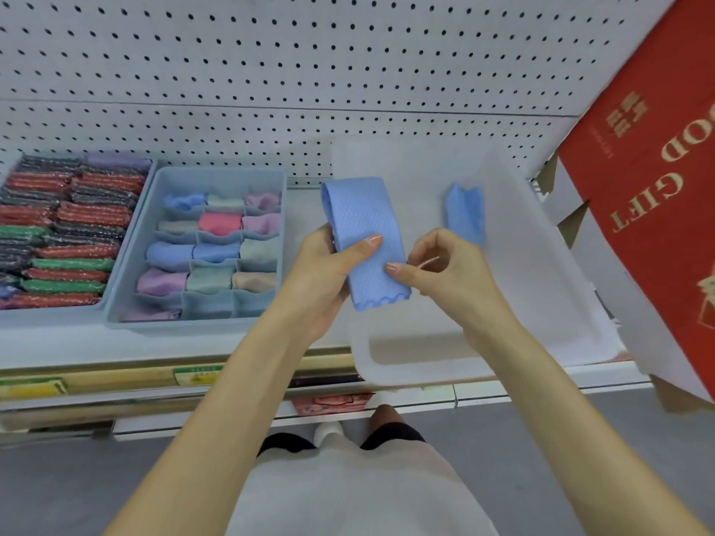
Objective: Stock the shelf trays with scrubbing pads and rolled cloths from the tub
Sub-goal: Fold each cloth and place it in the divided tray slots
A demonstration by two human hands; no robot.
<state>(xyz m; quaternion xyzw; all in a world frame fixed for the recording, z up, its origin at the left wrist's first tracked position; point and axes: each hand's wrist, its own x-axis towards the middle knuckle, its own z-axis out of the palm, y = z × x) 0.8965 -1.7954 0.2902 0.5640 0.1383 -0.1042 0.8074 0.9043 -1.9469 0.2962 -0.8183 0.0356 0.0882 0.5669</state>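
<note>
1. Head view, nearest first: the left hand [329,276] grips the blue cloth [363,222], thumb across its face and fingers behind. The right hand [449,272] pinches the cloth's lower right edge between thumb and forefinger, with its other fingers curled.
2. I see the cloth as a folded strip held upright between the two hands. It is over the tub [418,369], whose near rim lies just below both wrists.
3. I judge the cloth to be light, limp and grippy from its waffle weave. It will flop and unroll if let go. I would start the roll from the scalloped lower end and keep a pinch across the loose edge until it is seated.
4. Just beyond the right hand, a second blue cloth [466,212] lies crumpled inside the tub.
5. Left of the left hand sits the divided tray [216,175], most of its cells filled with rolled cloths. Two cells in its near row look empty, and I judge this roll belongs there.
6. Further left, the pad tray [146,187] is packed with scrubbing pads [77,251].
7. Beyond everything is the pegboard [309,52], and a red gift box [657,195] leans in right of the right hand.
</note>
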